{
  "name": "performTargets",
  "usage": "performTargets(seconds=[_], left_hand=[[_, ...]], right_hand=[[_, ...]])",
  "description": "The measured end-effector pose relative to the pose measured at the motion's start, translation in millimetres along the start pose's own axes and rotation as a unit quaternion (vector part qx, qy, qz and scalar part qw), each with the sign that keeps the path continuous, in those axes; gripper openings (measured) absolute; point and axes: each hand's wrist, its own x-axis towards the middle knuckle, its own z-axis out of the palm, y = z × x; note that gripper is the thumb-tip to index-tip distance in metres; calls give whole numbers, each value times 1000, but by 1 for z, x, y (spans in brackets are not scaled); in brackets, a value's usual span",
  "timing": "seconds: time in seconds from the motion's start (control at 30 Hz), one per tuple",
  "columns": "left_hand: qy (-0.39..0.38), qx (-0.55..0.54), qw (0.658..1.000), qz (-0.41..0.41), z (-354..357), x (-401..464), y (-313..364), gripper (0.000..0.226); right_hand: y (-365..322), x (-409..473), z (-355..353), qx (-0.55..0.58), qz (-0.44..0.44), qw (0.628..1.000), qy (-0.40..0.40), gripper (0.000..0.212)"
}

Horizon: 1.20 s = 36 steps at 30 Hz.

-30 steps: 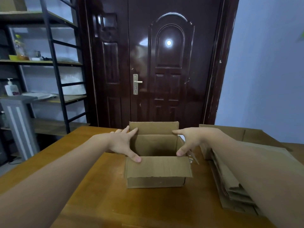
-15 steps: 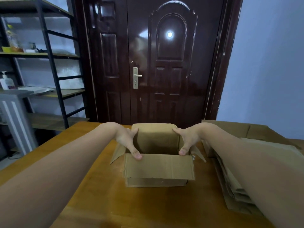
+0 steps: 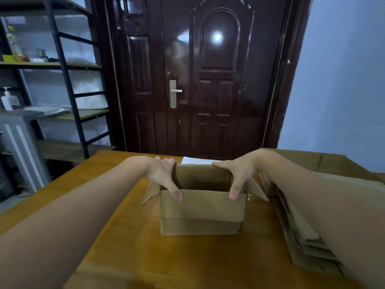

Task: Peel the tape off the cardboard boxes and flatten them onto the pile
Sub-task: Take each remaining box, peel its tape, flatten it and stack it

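Head view showed your left hand gripping the left rim of the open cardboard box, thumb on the near flap, fingers at the far corner. That box stood mid-table. Your right hand gripped the right rim likewise. Flattened cardboard pile lay just right of the box.

open brown cardboard box upright mid-table, flattened cardboard pile just right
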Motion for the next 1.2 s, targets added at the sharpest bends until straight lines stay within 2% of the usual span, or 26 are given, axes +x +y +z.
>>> performTargets(seconds=[0.17, 0.23, 0.43, 0.6, 0.73, 0.8, 0.87, 0.97, 1.03, 1.1, 1.2], left_hand=[[48, -5, 999, 9, 14, 5, -3, 117], [52, -9, 999, 14, 15, 5, -4, 121], [40, -73, 996, 39, 21, -2, -14, 141], [122, -193, 972, 57, 42, -22, -28, 148], [185, -234, 953, 55, 63, -48, -42, 152], [197, -284, 937, 57, 75, -61, -53, 151], [192, -336, 920, 56, 90, -69, -65, 144], [161, -323, 932, 29, 116, -68, -71, 135], [144, -291, 946, 0, 131, -61, -66, 136], [128, -265, 956, -10, 140, -53, -59, 134], [107, -222, 969, -6, 145, -44, -43, 130]], right_hand=[[-1, 10, 16, 24, -9, 998, 63, 124], [1, 9, 20, 48, -18, 996, 70, 120], [12, -5, 33, 76, -53, 992, 91, 128], [21, -25, 62, 184, -57, 956, 219, 132], [24, -48, 86, 223, -53, 931, 282, 134], [23, -59, 99, 257, -39, 907, 331, 116], [21, -66, 115, 319, -13, 863, 391, 96], [18, -64, 135, 455, 33, 767, 452, 68], [16, -58, 146, 531, 72, 709, 459, 49], [15, -51, 157, 522, 105, 721, 443, 43], [11, -43, 170, 452, 113, 788, 402, 48]])
